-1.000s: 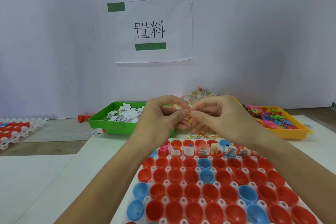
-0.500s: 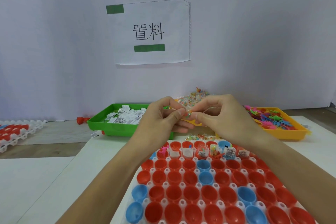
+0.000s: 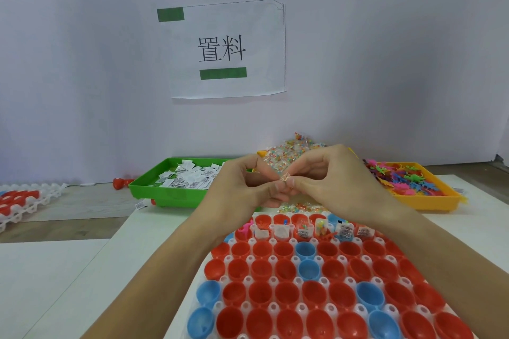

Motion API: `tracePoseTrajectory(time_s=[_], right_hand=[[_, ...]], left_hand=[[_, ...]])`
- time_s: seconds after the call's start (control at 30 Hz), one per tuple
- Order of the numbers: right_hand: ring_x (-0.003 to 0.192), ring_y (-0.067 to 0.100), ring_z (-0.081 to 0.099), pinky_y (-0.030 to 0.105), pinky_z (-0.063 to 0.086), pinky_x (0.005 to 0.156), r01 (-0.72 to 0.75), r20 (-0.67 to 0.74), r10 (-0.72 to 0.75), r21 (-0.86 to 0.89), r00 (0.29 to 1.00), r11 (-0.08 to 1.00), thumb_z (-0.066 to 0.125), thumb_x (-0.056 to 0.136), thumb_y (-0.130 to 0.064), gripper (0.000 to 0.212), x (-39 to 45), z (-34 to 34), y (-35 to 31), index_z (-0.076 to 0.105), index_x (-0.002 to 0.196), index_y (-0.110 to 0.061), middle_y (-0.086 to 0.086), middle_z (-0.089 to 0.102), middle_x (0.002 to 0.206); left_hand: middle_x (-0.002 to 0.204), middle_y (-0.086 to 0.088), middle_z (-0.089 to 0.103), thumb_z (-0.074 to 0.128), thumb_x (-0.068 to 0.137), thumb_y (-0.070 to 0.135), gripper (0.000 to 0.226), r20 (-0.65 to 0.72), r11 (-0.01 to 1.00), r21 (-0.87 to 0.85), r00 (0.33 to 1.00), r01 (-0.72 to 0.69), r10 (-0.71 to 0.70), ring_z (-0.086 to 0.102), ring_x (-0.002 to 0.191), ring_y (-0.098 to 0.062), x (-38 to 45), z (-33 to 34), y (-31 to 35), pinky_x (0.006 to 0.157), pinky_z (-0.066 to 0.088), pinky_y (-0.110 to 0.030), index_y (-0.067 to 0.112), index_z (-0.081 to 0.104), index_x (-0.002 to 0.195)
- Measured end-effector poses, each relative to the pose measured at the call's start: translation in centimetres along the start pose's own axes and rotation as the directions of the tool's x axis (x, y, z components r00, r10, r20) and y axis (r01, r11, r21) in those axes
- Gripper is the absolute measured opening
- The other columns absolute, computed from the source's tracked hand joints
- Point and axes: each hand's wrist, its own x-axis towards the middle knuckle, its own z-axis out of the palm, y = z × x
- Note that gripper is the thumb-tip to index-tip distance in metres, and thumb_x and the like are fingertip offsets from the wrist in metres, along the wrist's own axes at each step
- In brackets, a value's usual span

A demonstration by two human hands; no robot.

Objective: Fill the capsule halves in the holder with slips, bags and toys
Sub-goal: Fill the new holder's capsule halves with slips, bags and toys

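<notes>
step: separate one small bag (image 3: 285,177) before dropping it; aim for a second-row capsule half (image 3: 283,250) lacking a bag.
left hand (image 3: 242,187): raised above the holder (image 3: 272,281), its grip pinching the bag.
right hand (image 3: 334,179): facing it, fingertips pinching the same bag.
supply: bag pile (image 3: 286,153) behind the hands.

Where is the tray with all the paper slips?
The green tray sits at the back left, just left of the left hand, beyond the capsule holder.

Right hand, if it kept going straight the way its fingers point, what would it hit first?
The right hand points left at the left hand, already meeting it at the small bag both pinch, so probably those fingers.
</notes>
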Motion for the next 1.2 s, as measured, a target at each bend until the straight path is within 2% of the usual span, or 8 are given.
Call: tracePoseTrajectory(time_s=[0.1, 0.2, 0.37, 0.53, 0.7, 0.87, 1.03, 1.2], right_hand=[[0.071, 0.003, 0.072, 0.013, 0.055, 0.072, 0.035, 0.049, -0.035, 0.011, 0.998, 0.999, 0.070, 0.089, -0.011, 0.013, -0.2, -0.1, -0.3, 0.078, 0.085, -0.021, -0.009, 0.075, 0.073], [0.074, 0.001, 0.072, 0.013, 0.055, 0.073, 0.034, 0.058, -0.035, 0.029, 0.998, 0.999, 0.076, 0.084, -0.013, 0.010, -0.3, 0.0, -0.5, 0.079, 0.085, -0.022, -0.013, 0.076, 0.076], [0.073, 0.002, 0.072, 0.018, 0.058, 0.076, -0.002, 0.012, 0.002, 0.003, 1.000, 1.000, 0.080, 0.080, -0.014, 0.008, -0.2, 0.1, -0.3, 0.079, 0.085, -0.021, -0.012, 0.076, 0.076], [0.069, 0.003, 0.071, 0.020, 0.059, 0.072, 0.009, -0.012, -0.010, -0.020, 1.000, 1.000, 0.080, 0.081, -0.017, 0.006, -0.2, 0.2, -0.3, 0.079, 0.079, -0.022, -0.011, 0.075, 0.071], [0.063, 0.009, 0.073, 0.024, 0.060, 0.067, -0.005, 0.018, 0.005, 0.033, 1.000, 0.999, 0.080, 0.081, -0.011, 0.008, -0.1, 0.3, -0.3, 0.078, 0.077, -0.018, -0.004, 0.075, 0.067], [0.059, 0.012, 0.072, 0.021, 0.059, 0.062, -0.006, 0.015, 0.004, 0.082, 1.000, 0.997, 0.079, 0.082, -0.010, 0.010, -0.1, 0.4, -0.2, 0.078, 0.075, -0.017, -0.002, 0.073, 0.062], [0.059, 0.015, 0.073, 0.025, 0.061, 0.062, -0.014, -0.007, 0.015, 0.116, 1.000, 0.993, 0.082, 0.080, -0.011, 0.008, -0.2, 0.6, -0.2, 0.077, 0.076, -0.017, 0.000, 0.074, 0.064], [0.058, 0.014, 0.072, 0.019, 0.056, 0.057, -0.022, -0.002, 0.023, 0.121, 1.000, 0.992, 0.085, 0.075, -0.009, 0.015, -0.3, 0.6, -0.5, 0.071, 0.077, -0.015, -0.001, 0.074, 0.065]], left_hand=[[0.081, -0.018, 0.075, 0.073, 0.082, -0.002, 0.015, -0.021, 0.998, 0.066, 0.999, -0.024, 0.026, 0.074, 0.076, -0.026, 0.1, -0.1, -0.2, 0.066, 0.058, -0.023, -0.008, 0.060, 0.088], [0.080, -0.019, 0.074, 0.079, 0.076, -0.003, 0.016, -0.041, 0.987, 0.155, 0.998, -0.042, 0.049, 0.073, 0.077, -0.033, 0.2, 0.0, -0.4, 0.072, 0.061, -0.036, -0.004, 0.063, 0.079], [0.080, -0.013, 0.075, 0.082, 0.074, 0.000, 0.021, -0.036, 0.982, 0.187, 0.999, -0.014, 0.021, 0.073, 0.078, -0.033, 0.2, 0.2, -0.2, 0.083, 0.059, -0.045, 0.007, 0.065, 0.084], [0.082, -0.009, 0.077, 0.077, 0.083, 0.004, 0.014, 0.031, 0.977, 0.213, 0.999, 0.011, -0.018, 0.074, 0.084, -0.028, 0.1, -0.1, 0.4, 0.085, 0.058, -0.042, 0.006, 0.067, 0.093], [0.081, -0.004, 0.077, 0.078, 0.080, 0.004, 0.013, 0.031, 0.952, 0.306, 1.000, -0.006, -0.004, 0.075, 0.082, -0.017, 0.1, -0.3, 0.7, 0.089, 0.057, -0.040, 0.008, 0.070, 0.090], [0.079, -0.006, 0.077, 0.081, 0.078, 0.005, 0.016, 0.024, 0.954, 0.300, 1.000, -0.008, 0.000, 0.075, 0.079, -0.019, 0.1, -0.4, 0.5, 0.084, 0.059, -0.035, 0.008, 0.069, 0.088], [0.075, 0.000, 0.077, 0.083, 0.076, 0.009, 0.017, -0.007, 0.935, 0.354, 1.000, -0.020, 0.024, 0.073, 0.072, -0.009, 0.1, -0.4, 0.6, 0.068, 0.055, -0.016, 0.012, 0.070, 0.086], [0.075, 0.005, 0.076, 0.083, 0.076, 0.015, 0.014, 0.033, 0.896, 0.439, 0.998, -0.070, 0.062, 0.071, 0.071, -0.003, -0.1, -0.5, 1.0, 0.070, 0.055, -0.018, 0.016, 0.073, 0.086]])
